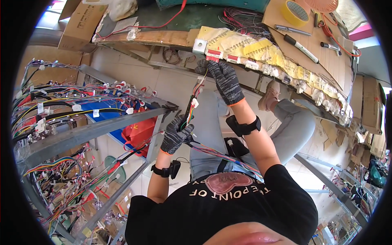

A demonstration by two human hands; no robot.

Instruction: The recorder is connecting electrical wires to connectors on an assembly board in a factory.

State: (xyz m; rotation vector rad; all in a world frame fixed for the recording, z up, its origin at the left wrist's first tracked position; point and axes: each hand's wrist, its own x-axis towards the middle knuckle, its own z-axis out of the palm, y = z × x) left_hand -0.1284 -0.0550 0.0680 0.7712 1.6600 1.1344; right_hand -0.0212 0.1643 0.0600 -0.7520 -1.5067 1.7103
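Observation:
Both my hands wear grey knit gloves. My left hand [176, 134] is closed around a wire harness [190, 110], a bundle of coloured wires with a black sleeve and a white connector [194, 103]. The rest of the bundle [220, 152] trails over my lap to the right. Up at the table edge, my right hand [227, 81] has its fingers closed on a thin wire [205, 76] that runs from the harness. Its fingertips touch a red connector block [213, 57] fixed on that edge; the wire's end is hidden behind them.
Yellow labelled strips [245, 47] and a row of connectors line the table edge. Cardboard [322, 61] there bears a marker [301, 48] and a tape roll [295, 13]. At left, a metal rack [87, 127] carries many harnesses; a red bag [140, 136] hangs nearby.

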